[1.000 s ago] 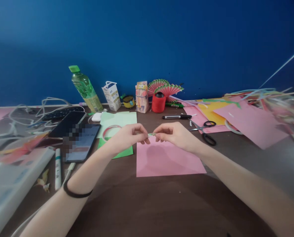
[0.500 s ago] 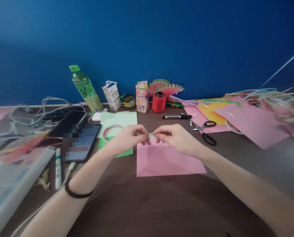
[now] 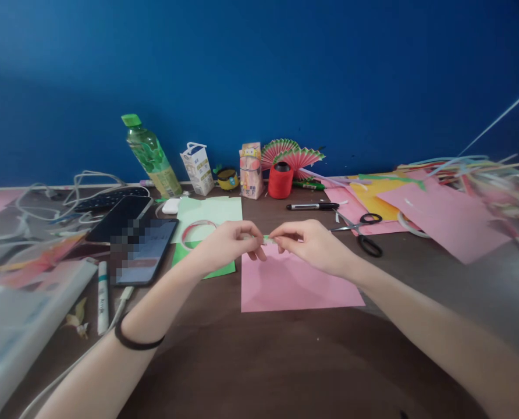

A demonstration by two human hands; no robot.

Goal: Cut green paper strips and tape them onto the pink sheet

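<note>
My left hand and my right hand meet above the far edge of a pink paper sheet, fingertips pinched. Between them shows a small green and white strip, mostly hidden by the fingers; its exact kind I cannot make out. Both hands grip it, one at each end. A roll of tape lies to the left of my left hand, on pale green paper and bright green paper. Black-handled scissors and a black marker lie beyond my right hand.
A green bottle, a milk carton, a pink carton, a red thread spool and paper fans line the blue wall. Two phones and cables are left; coloured papers and strips are right.
My hands stay almost in place. The fingers of my left hand have shifted slightly around the small strip; nothing on the table has moved.
</note>
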